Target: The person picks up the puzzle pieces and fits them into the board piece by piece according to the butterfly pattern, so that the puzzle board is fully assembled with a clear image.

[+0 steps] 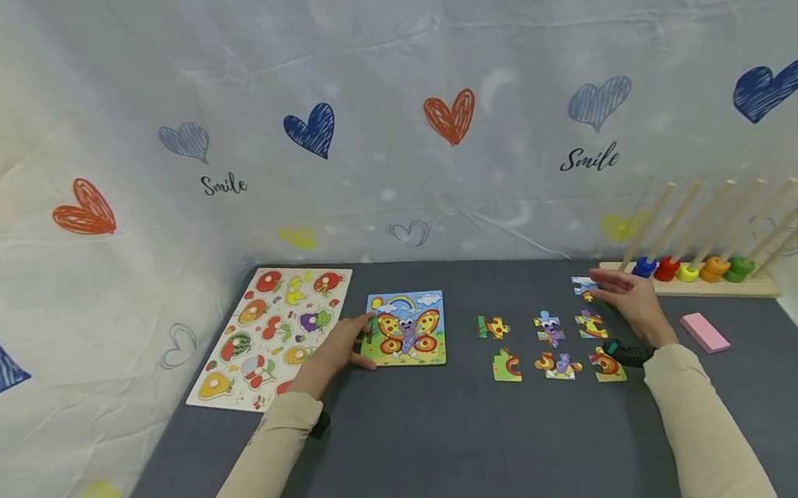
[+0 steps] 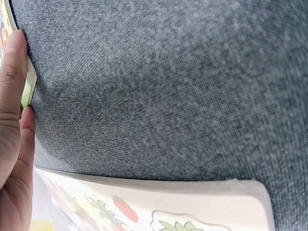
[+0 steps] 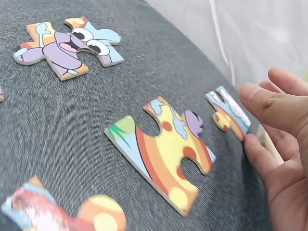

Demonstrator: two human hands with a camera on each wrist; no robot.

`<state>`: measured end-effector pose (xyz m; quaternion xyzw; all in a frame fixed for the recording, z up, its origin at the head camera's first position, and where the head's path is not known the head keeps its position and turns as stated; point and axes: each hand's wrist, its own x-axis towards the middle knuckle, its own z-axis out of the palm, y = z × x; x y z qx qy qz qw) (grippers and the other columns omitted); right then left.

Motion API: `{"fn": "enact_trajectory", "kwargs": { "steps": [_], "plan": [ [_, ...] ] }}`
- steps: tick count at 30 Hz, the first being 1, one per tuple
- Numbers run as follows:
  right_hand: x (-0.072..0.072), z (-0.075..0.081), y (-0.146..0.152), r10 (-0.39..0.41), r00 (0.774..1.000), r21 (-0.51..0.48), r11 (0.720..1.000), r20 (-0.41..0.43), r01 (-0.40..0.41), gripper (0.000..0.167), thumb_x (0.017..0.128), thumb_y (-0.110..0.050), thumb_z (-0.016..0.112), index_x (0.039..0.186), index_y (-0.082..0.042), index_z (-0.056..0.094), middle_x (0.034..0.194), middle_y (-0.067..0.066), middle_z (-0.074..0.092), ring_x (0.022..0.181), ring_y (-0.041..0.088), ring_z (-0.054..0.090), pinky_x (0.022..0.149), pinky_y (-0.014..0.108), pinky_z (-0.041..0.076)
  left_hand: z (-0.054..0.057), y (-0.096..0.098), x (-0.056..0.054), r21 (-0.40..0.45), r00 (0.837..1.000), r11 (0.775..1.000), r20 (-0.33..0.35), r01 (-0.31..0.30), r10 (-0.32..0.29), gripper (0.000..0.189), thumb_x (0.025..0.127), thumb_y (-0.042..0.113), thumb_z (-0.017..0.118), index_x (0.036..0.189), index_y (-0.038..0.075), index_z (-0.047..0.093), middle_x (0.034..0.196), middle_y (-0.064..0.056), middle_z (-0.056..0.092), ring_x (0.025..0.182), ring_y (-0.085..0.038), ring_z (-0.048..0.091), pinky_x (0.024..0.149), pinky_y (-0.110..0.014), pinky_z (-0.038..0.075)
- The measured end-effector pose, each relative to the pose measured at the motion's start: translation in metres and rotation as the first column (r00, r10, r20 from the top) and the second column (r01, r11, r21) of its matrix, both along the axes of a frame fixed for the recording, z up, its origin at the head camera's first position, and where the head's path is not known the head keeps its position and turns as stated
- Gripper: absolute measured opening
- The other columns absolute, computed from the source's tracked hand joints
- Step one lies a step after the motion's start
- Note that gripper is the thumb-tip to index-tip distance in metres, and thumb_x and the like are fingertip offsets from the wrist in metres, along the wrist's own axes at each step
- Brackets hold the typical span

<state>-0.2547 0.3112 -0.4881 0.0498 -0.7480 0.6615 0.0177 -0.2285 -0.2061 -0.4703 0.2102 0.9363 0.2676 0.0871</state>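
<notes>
My left hand [image 1: 339, 346] rests at the left edge of a square butterfly picture board [image 1: 405, 330], its thumb by the lower left corner. In the left wrist view, fingertips [image 2: 17, 43] touch the board's edge. On the right, my right hand [image 1: 630, 301] reaches to a sky-blue jigsaw piece [image 1: 582, 287] lying on the table; in the right wrist view its fingertips [image 3: 251, 144] are at that piece's edge. A yellow wing piece [image 3: 166, 149] lies beside it, and a purple butterfly-face piece [image 3: 72, 45] lies farther off. Several other pieces lie in loose rows, including a green one [image 1: 506, 366].
A fruit puzzle board [image 1: 241, 390] lies at the left. Behind the right hand stands a wooden peg rack [image 1: 718, 285] with coloured rings, and a pink block [image 1: 705, 333] lies to its right. A printed cloth hangs behind the dark table [image 1: 443, 449].
</notes>
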Motion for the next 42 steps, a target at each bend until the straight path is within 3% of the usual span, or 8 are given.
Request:
{"fn": "enact_trajectory", "kwargs": {
  "steps": [4,8,16,21,26,31,37,42],
  "plan": [
    [-0.004,-0.002,-0.007,-0.022,1.000,0.142,0.990,-0.010,0.023,0.048,0.092,-0.005,0.064,0.133,0.014,0.046,0.121,0.005,0.063,0.107,-0.002,0.057,0.082,0.008,0.045,0.000,0.001,0.000,-0.031,1.000,1.000,0.009,-0.006,0.006,0.094,0.065,0.019,0.089,0.141,-0.006,0.040,0.112,-0.014,0.055,0.098,-0.031,0.060,0.088,-0.043,0.050],
    [-0.012,-0.003,-0.015,-0.054,0.998,0.338,0.939,-0.041,0.064,0.046,0.091,-0.006,0.065,0.132,0.009,0.052,0.129,0.028,0.054,0.118,0.026,0.055,0.091,0.020,0.048,0.001,0.002,-0.001,-0.046,0.999,0.999,0.029,-0.022,0.023,0.093,0.066,0.019,0.089,0.142,-0.004,0.039,0.115,-0.014,0.055,0.099,-0.031,0.059,0.088,-0.042,0.050],
    [-0.025,-0.002,-0.025,-0.096,0.986,0.565,0.811,-0.134,0.155,0.043,0.086,0.001,0.069,0.126,0.012,0.055,0.113,0.033,0.060,0.103,0.044,0.059,0.088,0.048,0.048,0.001,0.002,-0.001,-0.050,1.000,0.999,0.012,-0.023,0.023,0.095,0.065,0.020,0.089,0.142,-0.004,0.039,0.112,-0.012,0.056,0.098,-0.030,0.059,0.087,-0.041,0.050],
    [-0.027,0.000,-0.028,-0.091,0.977,0.600,0.777,-0.191,0.190,0.040,0.085,0.002,0.069,0.120,0.015,0.057,0.105,0.035,0.061,0.096,0.048,0.058,0.085,0.057,0.044,0.001,0.003,-0.002,-0.049,1.000,0.999,0.018,-0.023,0.024,0.095,0.066,0.020,0.089,0.143,-0.004,0.038,0.113,-0.012,0.054,0.098,-0.029,0.059,0.088,-0.041,0.050],
    [-0.025,-0.001,-0.031,-0.082,0.978,0.583,0.792,-0.189,0.179,0.036,0.084,-0.002,0.072,0.115,0.014,0.061,0.107,0.032,0.063,0.094,0.044,0.061,0.077,0.039,0.052,0.003,0.004,-0.001,-0.059,1.000,0.998,0.010,-0.021,0.022,0.095,0.065,0.020,0.090,0.142,-0.004,0.040,0.111,-0.012,0.055,0.096,-0.028,0.059,0.088,-0.042,0.050],
    [-0.020,0.001,-0.031,-0.090,0.993,0.520,0.846,-0.080,0.118,0.040,0.086,-0.012,0.073,0.120,0.008,0.062,0.116,0.029,0.061,0.096,0.031,0.065,0.070,0.015,0.050,0.003,0.003,-0.001,-0.065,1.000,0.998,0.004,-0.016,0.017,0.095,0.064,0.020,0.090,0.141,-0.005,0.041,0.110,-0.011,0.056,0.095,-0.027,0.059,0.087,-0.041,0.050],
    [-0.016,0.005,-0.025,-0.058,0.995,0.421,0.907,0.077,0.021,0.044,0.090,-0.018,0.069,0.125,0.007,0.060,0.123,0.028,0.058,0.082,-0.012,0.056,0.072,0.011,0.048,0.004,0.004,-0.002,-0.083,1.000,0.996,0.000,-0.023,0.023,0.095,0.063,0.019,0.090,0.140,-0.005,0.041,0.110,-0.012,0.057,0.095,-0.028,0.060,0.087,-0.041,0.050],
    [-0.012,0.003,-0.020,0.017,0.992,0.288,0.956,0.128,-0.054,0.047,0.092,-0.013,0.066,0.130,0.012,0.053,0.128,0.032,0.052,0.084,-0.013,0.058,0.074,0.011,0.050,0.003,0.005,-0.002,-0.100,1.000,0.995,0.004,-0.024,0.024,0.095,0.063,0.020,0.090,0.140,-0.005,0.042,0.111,-0.013,0.057,0.095,-0.028,0.060,0.088,-0.041,0.050]
  ]
}}
